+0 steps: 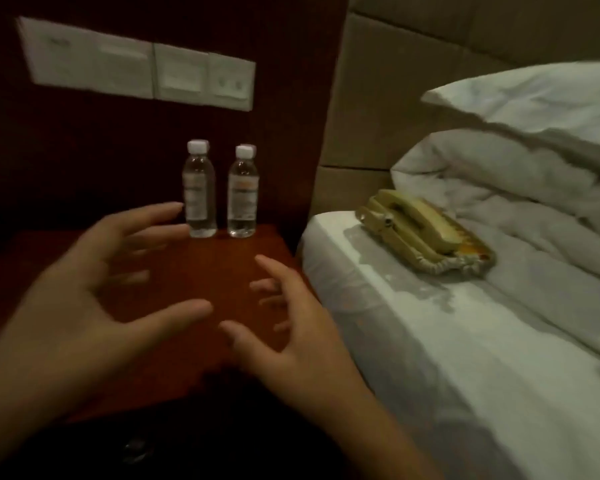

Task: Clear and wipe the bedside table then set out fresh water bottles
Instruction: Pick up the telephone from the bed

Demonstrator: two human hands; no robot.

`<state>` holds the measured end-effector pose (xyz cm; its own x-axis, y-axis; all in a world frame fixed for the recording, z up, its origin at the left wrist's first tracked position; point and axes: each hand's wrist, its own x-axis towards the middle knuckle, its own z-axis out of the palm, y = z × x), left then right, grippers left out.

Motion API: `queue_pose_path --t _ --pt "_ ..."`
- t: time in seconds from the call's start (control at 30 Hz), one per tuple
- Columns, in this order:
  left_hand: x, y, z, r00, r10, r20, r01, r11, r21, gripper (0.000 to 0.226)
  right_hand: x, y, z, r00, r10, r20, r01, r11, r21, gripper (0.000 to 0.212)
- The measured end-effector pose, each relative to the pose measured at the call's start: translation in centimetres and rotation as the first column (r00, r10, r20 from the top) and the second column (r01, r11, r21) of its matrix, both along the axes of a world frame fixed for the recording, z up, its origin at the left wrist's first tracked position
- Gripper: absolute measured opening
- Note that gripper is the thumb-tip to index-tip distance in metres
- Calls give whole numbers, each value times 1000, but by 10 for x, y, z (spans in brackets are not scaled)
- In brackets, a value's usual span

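While the bed (430,341) lies right of the bedside table (201,271), a corded telephone (423,230) rests on its sheet. Left hand (84,299) and right hand (298,334) hover over the table, fingers spread, holding nothing. Two capped water bottles (200,188) stand upright side by side at the table's back edge.

Bottle labels (198,195) and switch panel (136,64) markings are too blurred to read; both forearms leave frame.

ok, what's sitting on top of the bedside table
Two clear plastic water bottles with white caps stand upright at the back of the reddish-brown wooden bedside table; both hands hide part of it.
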<state>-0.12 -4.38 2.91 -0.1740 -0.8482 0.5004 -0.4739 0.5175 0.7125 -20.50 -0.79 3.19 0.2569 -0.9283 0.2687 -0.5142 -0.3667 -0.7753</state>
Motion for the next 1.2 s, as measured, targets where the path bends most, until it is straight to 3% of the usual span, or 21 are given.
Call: queue_pose_path --t 0.03,0.07,0.17,0.37,0.43,0.53,0.7,0.83,0.97,1.07,1.2 --pt "-29 2 28 994 -76 -76 72 996 -56 84 -20 -7 13 995 -99 19 100 993 -68 69" --pt "-49 -7 39 984 -63 -169 63 998 -8 79 -40 -14 27 981 -192 7 192 977 -94 68" --pt "-129 -29 51 938 -170 -301 233 955 184 62 -95 -24 53 922 -381 -62 364 912 -187 70" --pt "-266 -66 26 840 -50 -540 358 799 484 56 -209 -54 72 695 -655 -297 532 746 -400 74" --pt "-296 -77 18 825 10 -566 359 763 538 63 -238 -66 75 671 -643 -370 520 763 -383 77" --pt "-331 -95 8 847 73 -526 272 792 547 70 -268 -94 69 702 -573 -424 500 819 -280 87" --pt "-364 -121 5 821 157 -549 212 809 548 82 -294 -128 30 773 -541 -330 548 833 -82 83" --pt "-372 -126 2 792 172 -586 231 803 549 82 -297 -130 18 752 -547 -368 546 830 -116 76" --pt "-370 -127 3 662 218 -718 368 740 563 111 -294 -124 22 766 -524 -372 522 845 -115 70" --pt "-371 -130 7 672 258 -694 362 703 612 129 -287 -118 23 746 -515 -422 507 850 -142 75" --pt "-374 -128 10 645 285 -709 347 717 605 127 -282 -116 23 752 -513 -413 496 854 -157 69"
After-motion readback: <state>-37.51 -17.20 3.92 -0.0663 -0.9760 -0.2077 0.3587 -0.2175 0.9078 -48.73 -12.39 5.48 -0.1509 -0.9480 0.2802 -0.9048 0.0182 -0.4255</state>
